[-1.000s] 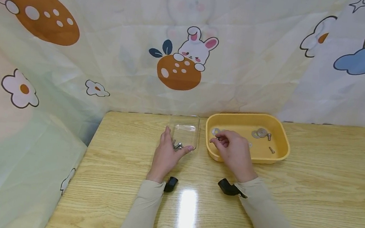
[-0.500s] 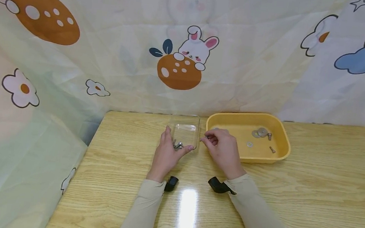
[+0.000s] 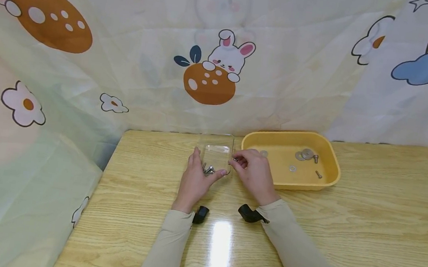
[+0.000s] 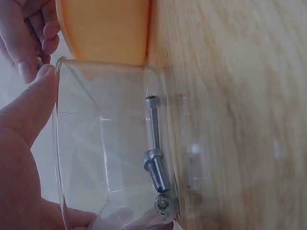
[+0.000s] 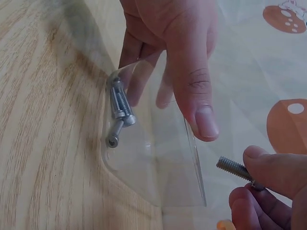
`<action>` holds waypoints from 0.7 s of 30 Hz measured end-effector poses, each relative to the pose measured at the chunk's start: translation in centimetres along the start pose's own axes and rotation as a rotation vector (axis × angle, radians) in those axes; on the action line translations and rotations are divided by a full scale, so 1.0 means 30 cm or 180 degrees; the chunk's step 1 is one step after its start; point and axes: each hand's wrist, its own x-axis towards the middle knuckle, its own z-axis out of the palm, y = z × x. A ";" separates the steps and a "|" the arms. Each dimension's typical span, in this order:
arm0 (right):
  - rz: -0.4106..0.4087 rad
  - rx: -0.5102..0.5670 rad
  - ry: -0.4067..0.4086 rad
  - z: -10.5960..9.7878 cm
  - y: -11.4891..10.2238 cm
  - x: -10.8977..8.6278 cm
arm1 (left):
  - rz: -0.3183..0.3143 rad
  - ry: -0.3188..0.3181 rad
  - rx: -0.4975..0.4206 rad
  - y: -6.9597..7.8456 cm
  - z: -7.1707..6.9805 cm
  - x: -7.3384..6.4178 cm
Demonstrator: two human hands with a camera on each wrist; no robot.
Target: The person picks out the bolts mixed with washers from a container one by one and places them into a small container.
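Note:
My left hand [image 3: 193, 182] grips a clear plastic box [image 4: 86, 143] standing on the table, thumb on the near rim and fingers on its left side. Several metal socket-head bolts [image 4: 154, 163] lie at the bottom of this box. A threaded bolt [image 5: 232, 166] is pinched between the thumb and fingers of my right hand [image 3: 251, 169], its bare end pointing toward the box in the right wrist view. That hand hovers by the box's right rim, beside the left edge of a yellow tray [image 3: 331, 154].
Inside the tray lie several flat washers [image 3: 307, 154] and two loose bolts [image 3: 319, 174] at its right side. A printed cloth [image 3: 301, 73] hangs behind the wooden table [image 3: 371, 224].
Carrying the bolt, my right hand has moved left from over the yellow tray to the clear box's right rim. My left hand has kept its hold on the box.

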 end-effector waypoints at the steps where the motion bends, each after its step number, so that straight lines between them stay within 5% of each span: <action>1: -0.0018 0.0003 0.0011 0.003 0.001 0.002 | 0.0004 -0.0002 -0.0004 0.000 0.000 0.000; 21: -0.0218 -0.0132 -0.0229 0.036 0.004 0.029 | 0.0017 -0.0033 0.0020 -0.005 -0.003 0.000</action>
